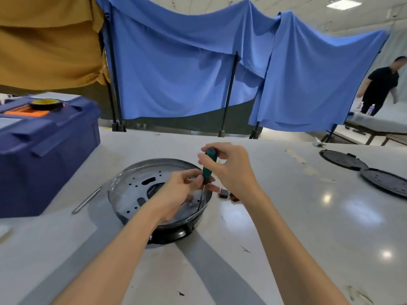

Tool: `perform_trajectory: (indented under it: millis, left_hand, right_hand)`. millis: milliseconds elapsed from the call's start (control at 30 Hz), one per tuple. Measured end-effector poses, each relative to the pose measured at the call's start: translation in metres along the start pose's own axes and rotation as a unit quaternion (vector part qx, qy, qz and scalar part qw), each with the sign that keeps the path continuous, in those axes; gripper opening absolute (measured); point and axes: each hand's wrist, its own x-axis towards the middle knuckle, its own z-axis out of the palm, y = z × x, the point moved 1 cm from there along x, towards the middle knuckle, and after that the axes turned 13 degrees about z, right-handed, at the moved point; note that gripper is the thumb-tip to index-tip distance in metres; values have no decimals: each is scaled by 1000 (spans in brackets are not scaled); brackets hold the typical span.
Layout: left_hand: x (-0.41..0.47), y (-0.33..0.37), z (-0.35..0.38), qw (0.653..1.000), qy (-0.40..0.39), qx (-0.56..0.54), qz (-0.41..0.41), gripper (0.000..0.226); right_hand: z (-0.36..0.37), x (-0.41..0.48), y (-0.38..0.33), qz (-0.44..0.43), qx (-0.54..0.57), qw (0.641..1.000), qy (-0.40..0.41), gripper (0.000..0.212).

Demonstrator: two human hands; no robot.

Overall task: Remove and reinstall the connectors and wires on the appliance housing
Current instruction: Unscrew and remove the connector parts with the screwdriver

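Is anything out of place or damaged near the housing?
A small connector with reddish wires lies loose on the table, outside the round housing, beside the right hand. Dark scraps litter the table nearer the camera. No damage shows.

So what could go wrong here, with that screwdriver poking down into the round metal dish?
1. The right hand holds the teal-handled screwdriver down inside the round shiny metal housing, and the left hand pinches its shaft low down: a slip could jab those fingers.
2. The small black connector with red wires lies loose on the white table beside the right wrist; a forearm sweep might knock it away.
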Motion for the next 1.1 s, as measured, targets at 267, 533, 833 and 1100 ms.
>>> perform_trajectory:
  millis: [267, 533, 833, 1100]
  left_hand:
    - [2, 3, 6, 1000, -16, 21, 10, 12]
    - [0, -1, 4, 1000, -19, -2, -2, 25]
    - [1, -1, 5, 1000, 1, -22, 2, 16]
    - [-3, 3, 6, 999, 0, -34, 8, 29]
  right_hand:
    - [5, -7, -2, 42, -29, 995, 84, 56]
    - [-9, -3, -10, 3, -20, 1000, -2, 17]
    - [2, -2, -5, -7, -71, 995, 65, 45]
    - [4, 1, 6, 25, -49, 998, 31, 29]
